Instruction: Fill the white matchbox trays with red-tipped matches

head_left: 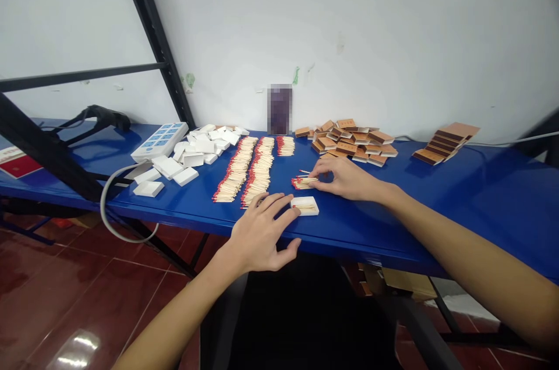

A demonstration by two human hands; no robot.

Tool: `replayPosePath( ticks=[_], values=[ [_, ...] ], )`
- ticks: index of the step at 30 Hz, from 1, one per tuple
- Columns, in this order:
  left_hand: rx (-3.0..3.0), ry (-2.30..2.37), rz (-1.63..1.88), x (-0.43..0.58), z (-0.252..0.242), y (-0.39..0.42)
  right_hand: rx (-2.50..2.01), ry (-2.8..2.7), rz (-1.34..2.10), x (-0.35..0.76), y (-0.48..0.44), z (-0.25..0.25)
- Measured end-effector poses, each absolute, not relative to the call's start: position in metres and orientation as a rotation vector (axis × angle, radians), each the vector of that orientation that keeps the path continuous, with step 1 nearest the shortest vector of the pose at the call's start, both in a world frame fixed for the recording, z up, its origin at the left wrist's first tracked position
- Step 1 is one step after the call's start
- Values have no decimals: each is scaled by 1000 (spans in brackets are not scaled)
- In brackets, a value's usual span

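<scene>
My right hand (343, 179) is closed in a pinch at the right end of a small pile of red-tipped matches (303, 183). One match lies apart just above that pile. My left hand (264, 233) lies palm down with its fingers spread and thumb apart, fingertips against the left end of a white matchbox tray (311, 205). A few matches rest inside this tray. Left of it, two long rows of matches (236, 172) and a shorter row (286, 146) lie with red heads to the left.
Loose white trays (201, 145) are heaped at the left beside a white-and-blue box (161, 140). Brown matchbox sleeves (349, 140) pile up at the back right, with joined sleeves (445, 143) farther right. A pixelated dark object (279, 109) stands against the wall. A black frame post (48, 148) crosses the left.
</scene>
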State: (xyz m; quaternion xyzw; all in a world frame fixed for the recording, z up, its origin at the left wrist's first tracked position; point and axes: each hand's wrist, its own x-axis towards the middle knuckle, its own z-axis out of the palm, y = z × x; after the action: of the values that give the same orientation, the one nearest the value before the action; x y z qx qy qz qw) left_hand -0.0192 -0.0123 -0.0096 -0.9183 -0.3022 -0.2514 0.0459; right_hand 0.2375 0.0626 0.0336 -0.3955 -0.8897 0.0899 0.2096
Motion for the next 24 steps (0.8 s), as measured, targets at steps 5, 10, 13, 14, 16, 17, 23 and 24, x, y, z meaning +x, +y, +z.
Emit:
replayPosePath(
  ticks=[5,10,13,14,16,17,23,24],
  values=[
    [-2813,-922,-770,-19,-10,-12,-1100,-2491,398,236,45,47],
    [-2812,-911,-772,-19,-10,-11,-1078,-2589,484,224,36,49],
    [-2816,-913,-767,-19,-9,-11,-1059,-2594,491,219,35,49],
    [-2820,-915,-764,-19,-9,-11,-1050,-2589,495,218,35,49],
    [-2826,-919,-755,-19,-9,-12,-1038,-2585,499,218,34,50],
    [-2827,-920,-752,-19,-8,-12,-1037,-2582,500,219,33,50],
    [-2821,-919,-757,-19,-9,-12,-1085,-2563,536,224,34,50],
    [-2821,-916,-758,-19,-9,-12,-1102,-2558,542,225,34,50]
  ],
)
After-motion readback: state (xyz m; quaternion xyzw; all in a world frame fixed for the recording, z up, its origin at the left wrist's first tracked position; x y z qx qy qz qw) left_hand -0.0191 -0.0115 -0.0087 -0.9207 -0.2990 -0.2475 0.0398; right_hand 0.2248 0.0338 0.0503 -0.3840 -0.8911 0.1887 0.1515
